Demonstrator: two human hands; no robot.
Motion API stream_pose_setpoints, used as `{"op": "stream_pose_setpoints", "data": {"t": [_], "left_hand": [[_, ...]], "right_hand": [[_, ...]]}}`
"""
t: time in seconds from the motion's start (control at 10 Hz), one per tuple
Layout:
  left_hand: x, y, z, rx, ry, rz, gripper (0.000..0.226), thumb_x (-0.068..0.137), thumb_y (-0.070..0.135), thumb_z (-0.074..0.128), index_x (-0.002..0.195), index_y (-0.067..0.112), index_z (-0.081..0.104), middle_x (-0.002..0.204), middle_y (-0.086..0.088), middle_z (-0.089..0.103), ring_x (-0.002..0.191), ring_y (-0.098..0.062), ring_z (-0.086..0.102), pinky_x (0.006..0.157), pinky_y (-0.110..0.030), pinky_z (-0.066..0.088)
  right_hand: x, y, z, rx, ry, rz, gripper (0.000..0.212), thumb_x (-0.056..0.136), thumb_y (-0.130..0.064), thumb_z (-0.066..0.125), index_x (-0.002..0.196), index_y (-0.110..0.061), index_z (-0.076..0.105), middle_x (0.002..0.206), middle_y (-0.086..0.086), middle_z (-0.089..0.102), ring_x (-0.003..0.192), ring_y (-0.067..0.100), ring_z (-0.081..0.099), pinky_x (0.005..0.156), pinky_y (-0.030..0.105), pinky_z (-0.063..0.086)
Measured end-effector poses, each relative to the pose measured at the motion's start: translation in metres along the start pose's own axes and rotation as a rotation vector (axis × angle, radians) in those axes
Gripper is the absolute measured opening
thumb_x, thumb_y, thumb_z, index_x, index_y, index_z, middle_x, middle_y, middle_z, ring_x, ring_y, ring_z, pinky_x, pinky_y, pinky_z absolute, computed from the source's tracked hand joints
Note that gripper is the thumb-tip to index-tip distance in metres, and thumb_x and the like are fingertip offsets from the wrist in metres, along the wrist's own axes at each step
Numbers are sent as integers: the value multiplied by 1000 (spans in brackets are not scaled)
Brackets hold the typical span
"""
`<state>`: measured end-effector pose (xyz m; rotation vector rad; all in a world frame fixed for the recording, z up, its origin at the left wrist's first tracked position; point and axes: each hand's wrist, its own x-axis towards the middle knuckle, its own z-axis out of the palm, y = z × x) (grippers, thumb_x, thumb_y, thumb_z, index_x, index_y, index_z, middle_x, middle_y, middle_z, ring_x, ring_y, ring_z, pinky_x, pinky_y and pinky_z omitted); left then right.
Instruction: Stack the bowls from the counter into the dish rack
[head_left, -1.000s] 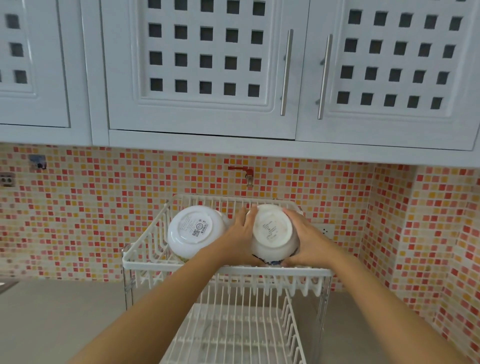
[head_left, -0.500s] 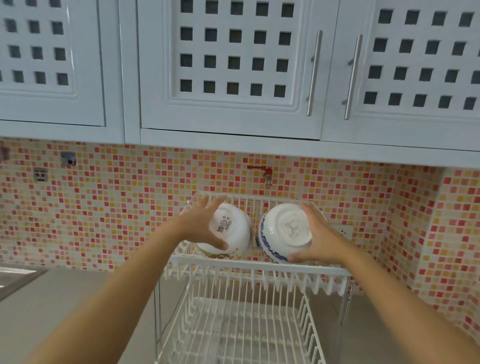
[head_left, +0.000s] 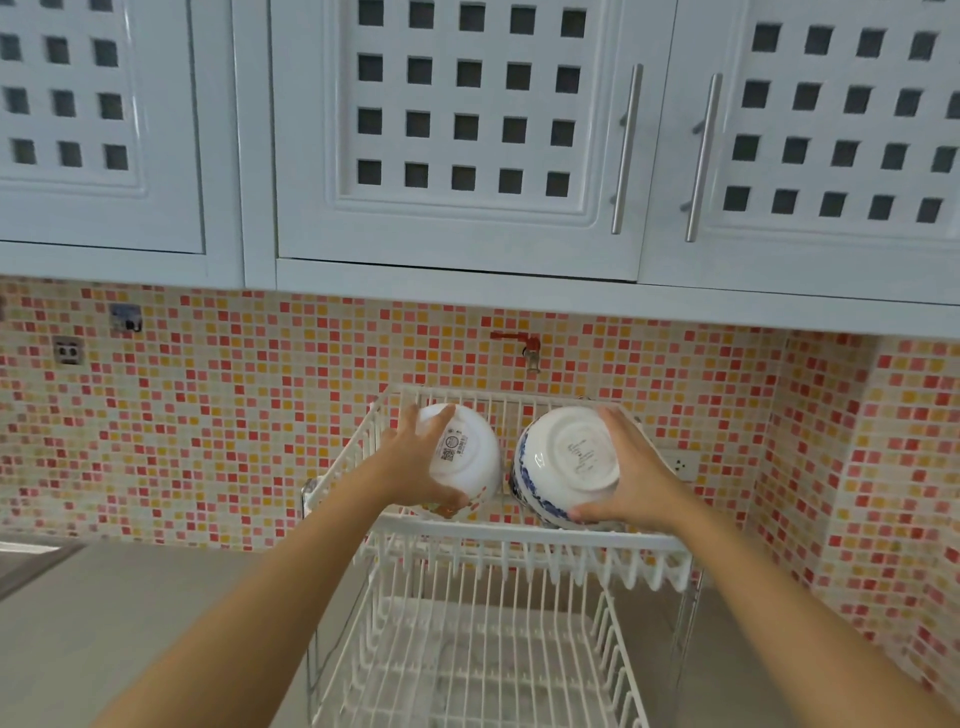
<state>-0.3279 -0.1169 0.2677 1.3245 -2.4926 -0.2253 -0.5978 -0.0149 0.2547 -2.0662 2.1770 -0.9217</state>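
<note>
A white two-tier wire dish rack (head_left: 519, 538) stands on the counter against the tiled wall. Two bowls lie tilted in its upper tier with their bases facing me. The left one is a plain white bowl (head_left: 467, 457) with a label sticker on its base; my left hand (head_left: 415, 467) grips its left side and lower edge. To its right sits a white bowl with a blue pattern (head_left: 566, 467), and my right hand (head_left: 628, 473) holds its right side. The two bowls sit side by side, a small gap apart.
The rack's lower tier (head_left: 483, 665) holds no dishes. Grey counter (head_left: 130, 623) extends to the left, with a sink edge (head_left: 26, 556) at far left. White cupboards (head_left: 457, 135) hang above. A red tap (head_left: 524, 345) and wall sockets sit on the mosaic tiles.
My left hand has gone from the blue-patterned bowl to the plain white bowl and grips it. The right hand stays on the blue-patterned bowl. The view shifted left, then held nearly still.
</note>
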Motion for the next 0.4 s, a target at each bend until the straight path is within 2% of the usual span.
{"op": "stream_pose_setpoints", "data": {"t": [0.1,0.2,0.3,0.4], "left_hand": [[3,-3,1,6,-37,-16,125,64,56,76,148,36,-14,157,-11,-25,144,-46,-2,113,-60,18],[0,-1,1,-18,-51,-22,126,64,58,76,146,40,-18,155,-11,-31,143,-48,-11,113,-63,13],[-1,-4,-1,4,-26,-15,124,64,65,70,145,40,-20,154,-11,-31,140,-48,-21,113,-64,7],[2,-10,-4,37,42,24,125,59,78,60,147,36,-18,157,-12,-24,143,-44,-19,115,-63,7]], "right_hand": [[1,0,0,-26,-8,-1,139,40,-64,81,148,-32,-2,158,-12,0,146,16,6,116,51,21],[2,3,1,4,27,-32,133,41,-68,79,146,-32,6,153,-10,14,142,17,18,112,52,29],[5,-3,-3,25,86,-52,115,53,-79,67,144,-32,15,151,-8,21,140,18,24,110,52,32],[9,-3,-5,1,111,-31,107,67,-77,56,149,-26,10,159,-5,8,146,18,11,117,49,19]]}}
